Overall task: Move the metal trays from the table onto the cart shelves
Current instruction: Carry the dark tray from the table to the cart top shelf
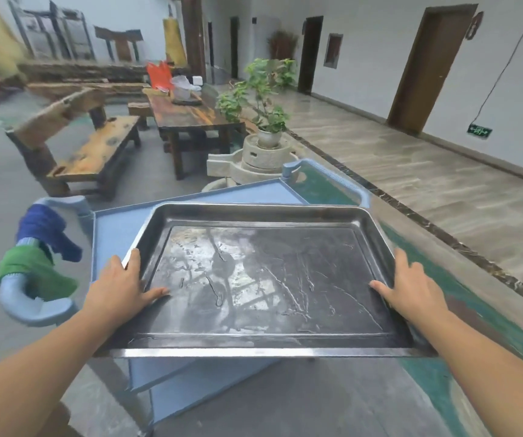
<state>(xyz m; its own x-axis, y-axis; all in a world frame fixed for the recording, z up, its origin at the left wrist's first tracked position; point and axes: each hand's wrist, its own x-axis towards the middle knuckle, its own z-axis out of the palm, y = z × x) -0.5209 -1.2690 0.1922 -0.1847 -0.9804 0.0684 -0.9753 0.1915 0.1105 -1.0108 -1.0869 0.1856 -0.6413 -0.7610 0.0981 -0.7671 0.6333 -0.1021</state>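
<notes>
**Over the cart's top shelf: 1 tray, 2 hands**

Over the top shelf of the light-blue plastic cart, 1 shallow rectangular stainless-steel tray is held roughly level, its floor streaked with water. Its near edge juts past the cart toward the person; I cannot tell whether it touches the shelf. 2 bare hands carry it. The left hand clasps the left rim and the right hand the right rim, each with its thumb laid inside the tray and its fingers along the outer edge. 1 lower shelf shows beneath. 2 cloths are wrapped on the cart handle, 1 blue cloth and 1 green cloth. Beyond stand 1 wooden bench, 1 dark wooden table and 1 potted plant.
</notes>
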